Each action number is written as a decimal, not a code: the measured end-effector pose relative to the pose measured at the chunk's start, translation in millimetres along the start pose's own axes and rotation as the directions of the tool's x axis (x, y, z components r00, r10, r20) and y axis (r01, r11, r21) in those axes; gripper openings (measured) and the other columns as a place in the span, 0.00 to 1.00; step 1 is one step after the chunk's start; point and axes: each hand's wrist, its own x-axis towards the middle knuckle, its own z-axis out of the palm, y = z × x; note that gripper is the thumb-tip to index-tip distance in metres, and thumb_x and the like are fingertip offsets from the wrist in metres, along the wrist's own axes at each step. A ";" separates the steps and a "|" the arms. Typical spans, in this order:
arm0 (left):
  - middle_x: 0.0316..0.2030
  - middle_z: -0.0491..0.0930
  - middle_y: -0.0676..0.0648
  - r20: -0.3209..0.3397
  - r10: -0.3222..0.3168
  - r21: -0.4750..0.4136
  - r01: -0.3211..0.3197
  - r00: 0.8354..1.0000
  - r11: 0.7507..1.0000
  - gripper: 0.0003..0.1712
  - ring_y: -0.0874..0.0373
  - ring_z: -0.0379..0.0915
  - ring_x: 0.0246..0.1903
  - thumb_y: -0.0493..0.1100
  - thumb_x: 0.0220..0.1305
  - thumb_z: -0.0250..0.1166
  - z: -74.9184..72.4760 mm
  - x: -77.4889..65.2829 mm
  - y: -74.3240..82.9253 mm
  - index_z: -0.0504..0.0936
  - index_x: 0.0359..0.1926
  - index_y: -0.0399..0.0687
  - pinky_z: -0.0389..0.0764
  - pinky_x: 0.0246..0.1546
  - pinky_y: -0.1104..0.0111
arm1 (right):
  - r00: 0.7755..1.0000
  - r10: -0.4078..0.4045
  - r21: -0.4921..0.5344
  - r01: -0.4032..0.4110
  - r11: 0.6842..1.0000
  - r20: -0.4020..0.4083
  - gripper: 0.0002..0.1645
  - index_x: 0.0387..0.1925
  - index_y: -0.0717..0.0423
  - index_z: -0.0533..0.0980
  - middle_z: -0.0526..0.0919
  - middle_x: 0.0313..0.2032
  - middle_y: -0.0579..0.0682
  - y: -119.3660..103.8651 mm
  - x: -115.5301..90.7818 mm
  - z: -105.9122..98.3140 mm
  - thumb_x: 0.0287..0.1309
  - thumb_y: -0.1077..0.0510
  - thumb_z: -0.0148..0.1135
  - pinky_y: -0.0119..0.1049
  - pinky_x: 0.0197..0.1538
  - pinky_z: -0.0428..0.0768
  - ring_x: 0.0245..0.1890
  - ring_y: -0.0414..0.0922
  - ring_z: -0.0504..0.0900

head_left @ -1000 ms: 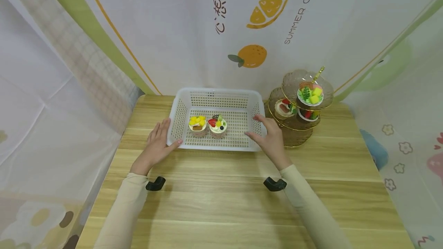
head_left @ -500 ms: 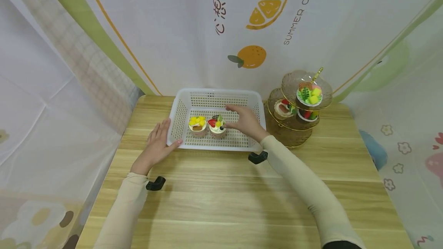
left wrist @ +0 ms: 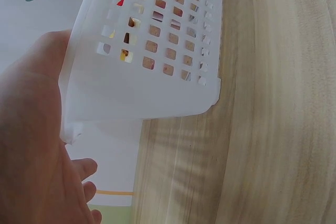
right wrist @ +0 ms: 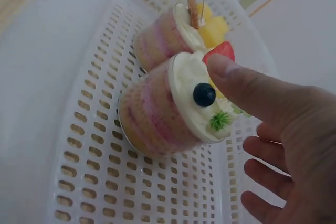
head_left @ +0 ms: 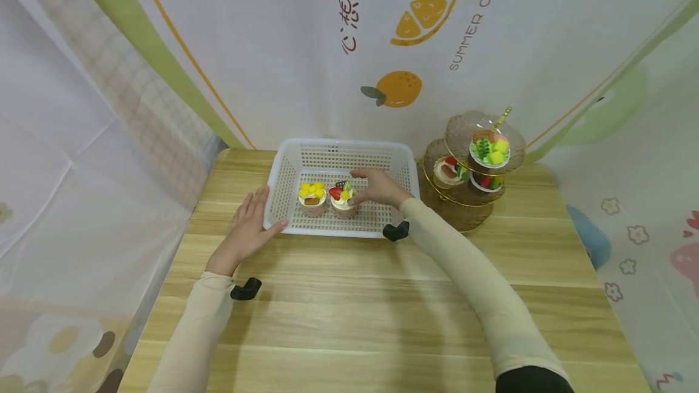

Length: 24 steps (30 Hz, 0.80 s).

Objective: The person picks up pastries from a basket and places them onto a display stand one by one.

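Observation:
A white plastic basket [head_left: 349,232] holds two dessert cups. The right-hand cup [right wrist: 152,114] is topped with cream, strawberry and a blueberry; the left-hand cup [head_left: 313,202] carries yellow fruit cubes. My right hand [head_left: 379,188] reaches into the basket at the strawberry cup, thumb and fingers spread apart. In the right wrist view its thumb [right wrist: 252,87] overlaps the cream top, with the fingers beyond the cup's far side. My left hand [head_left: 248,229] rests along the basket's left end, fingers straight outside and thumb at the front corner of the rim [left wrist: 65,103].
Close to the basket's right side stands a clear tiered stand [head_left: 464,214] with gold rims. On it sit several more dessert cups, one [head_left: 489,150] at the top and another [head_left: 449,171] lower. A printed curtain [head_left: 306,77] hangs behind the wooden table [head_left: 338,320].
My right hand has moved left from the basket's right rim to the strawberry cup. My left hand stays at the basket's left end, and the cups have not moved.

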 end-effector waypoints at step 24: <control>0.80 0.31 0.41 -0.011 0.002 0.008 -0.002 1.000 1.000 0.56 0.36 0.25 0.78 0.69 0.69 0.51 1.9 1.4 -2.3 0.30 0.79 0.48 0.35 0.73 0.34 | 0.983 0.091 0.082 -0.105 0.991 0.157 0.53 0.73 0.49 0.64 0.67 0.73 0.52 13.4 14.3 11.5 0.45 0.55 0.79 0.57 0.75 0.61 0.74 0.54 0.63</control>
